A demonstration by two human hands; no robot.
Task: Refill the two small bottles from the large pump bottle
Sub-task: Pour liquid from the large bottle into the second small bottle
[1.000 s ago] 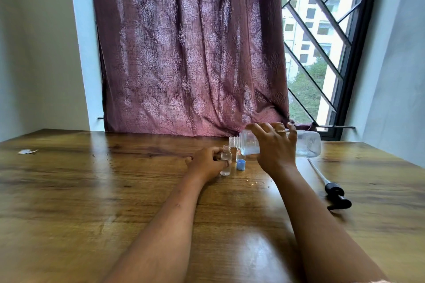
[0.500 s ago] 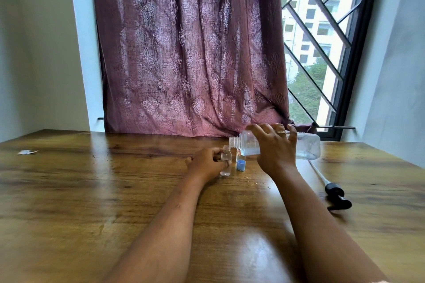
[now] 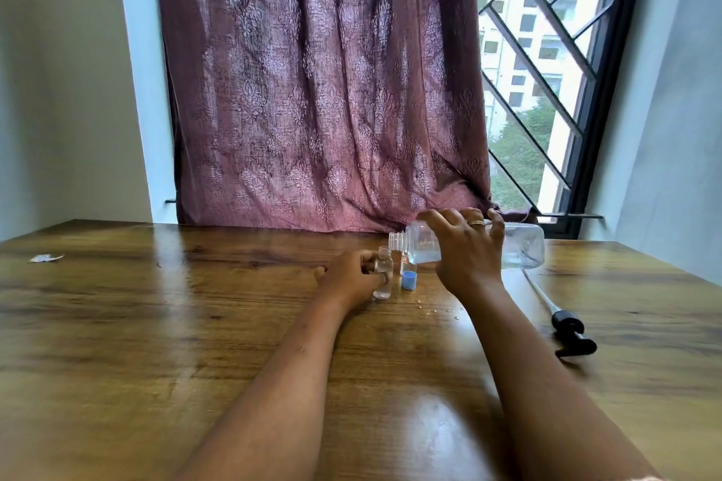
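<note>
Presently: large clear plastic bottle, pump removed, tipped sideways far right over wooden counter; right hand fingers wrapped around it. Left hand pinches small clear bottle; light, slippery, tippable.
</note>
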